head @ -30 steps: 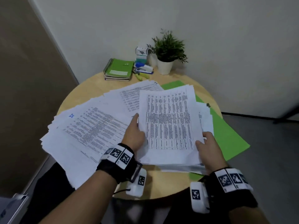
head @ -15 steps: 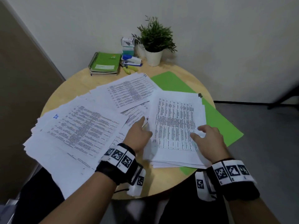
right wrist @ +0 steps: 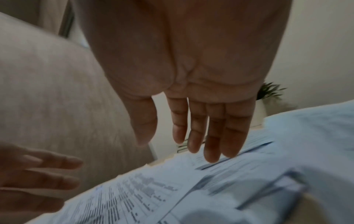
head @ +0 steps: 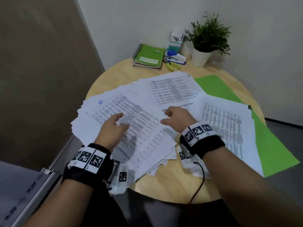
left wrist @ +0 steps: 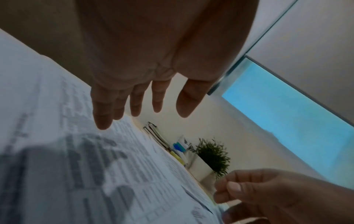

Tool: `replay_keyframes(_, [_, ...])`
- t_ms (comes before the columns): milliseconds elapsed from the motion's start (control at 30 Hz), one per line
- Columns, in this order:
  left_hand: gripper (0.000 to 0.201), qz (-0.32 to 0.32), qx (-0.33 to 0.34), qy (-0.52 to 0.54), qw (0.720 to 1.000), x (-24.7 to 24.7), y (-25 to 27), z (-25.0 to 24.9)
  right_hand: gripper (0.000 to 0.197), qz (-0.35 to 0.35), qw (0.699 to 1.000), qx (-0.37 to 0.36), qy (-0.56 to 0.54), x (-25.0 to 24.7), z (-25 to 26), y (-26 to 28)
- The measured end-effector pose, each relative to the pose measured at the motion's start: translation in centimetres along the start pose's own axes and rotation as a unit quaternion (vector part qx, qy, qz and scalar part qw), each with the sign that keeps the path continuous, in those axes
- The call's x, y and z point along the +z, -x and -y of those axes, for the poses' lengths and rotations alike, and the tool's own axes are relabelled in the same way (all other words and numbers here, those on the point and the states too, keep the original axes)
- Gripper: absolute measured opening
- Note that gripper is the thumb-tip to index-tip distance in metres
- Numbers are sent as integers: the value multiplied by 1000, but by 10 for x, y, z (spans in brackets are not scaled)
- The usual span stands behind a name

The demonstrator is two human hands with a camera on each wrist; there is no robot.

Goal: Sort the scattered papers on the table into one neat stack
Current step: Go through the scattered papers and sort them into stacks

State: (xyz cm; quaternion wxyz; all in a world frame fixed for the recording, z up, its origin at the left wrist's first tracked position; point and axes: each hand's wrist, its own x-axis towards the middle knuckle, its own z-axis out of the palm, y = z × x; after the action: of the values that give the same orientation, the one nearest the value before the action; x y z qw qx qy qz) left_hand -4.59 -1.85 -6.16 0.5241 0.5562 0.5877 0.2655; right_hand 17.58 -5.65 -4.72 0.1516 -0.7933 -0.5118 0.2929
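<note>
Two bare hands hover over the fanned white printed sheets (head: 131,122) at frame centre — left hand (head: 113,128) fingers straight and slightly spread, right hand (head: 177,118) fingers loosely extended, neither gripping. Gathering seems underway; next, likely moving this spread onto the tidier white pile (head: 229,128) at right.

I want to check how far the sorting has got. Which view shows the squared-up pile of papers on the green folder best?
The head view: the squared-up pile lies whole on the green folder, right of the right hand. The right wrist view shows only a blurred pale edge of paper at right, perhaps that pile; the left wrist view shows only the scattered sheets.
</note>
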Motion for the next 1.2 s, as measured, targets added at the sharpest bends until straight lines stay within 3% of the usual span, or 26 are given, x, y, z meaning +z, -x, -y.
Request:
replay_keyframes(200, [36, 5, -5, 16, 1000, -19, -11, 24, 71, 1, 992, 45, 117, 33, 23, -57])
replay_keyframes(300, [30, 5, -11, 37, 999, -23, -13, 32, 53, 3, 990, 55, 127, 40, 18, -61])
replay_keyframes(467, [39, -46, -6, 40, 998, -23, -13, 42, 28, -55, 996, 24, -68, 21, -1, -33])
replay_keyframes(567, [54, -91, -6, 70, 993, -20, -8, 43, 11, -75, 963, 13, -257, 13, -10, 3])
replay_keyframes(667, [65, -99, -31, 134, 985, -22, -1, 43, 16, -60, 940, -11, -335, 16, -15, 35])
replay_keyframes(733, [61, -71, -32, 181, 980, -28, 4, 44, 16, -40, 938, -16, -344, 21, -16, 51])
replay_keyframes(867, [45, -46, -9, 191, 980, -47, 13, 42, 10, 12, 965, -13, -262, 31, -21, 58])
replay_keyframes(1000, [45, -78, -1, 163, 984, -62, 18, 40, 7, -13, 981, 17, -191, 31, -20, 41])
replay_keyframes(1200, [41, -66, 0, 194, 979, -69, 10, 50, 54, -60, 997, 41, 38, 40, -4, 0])
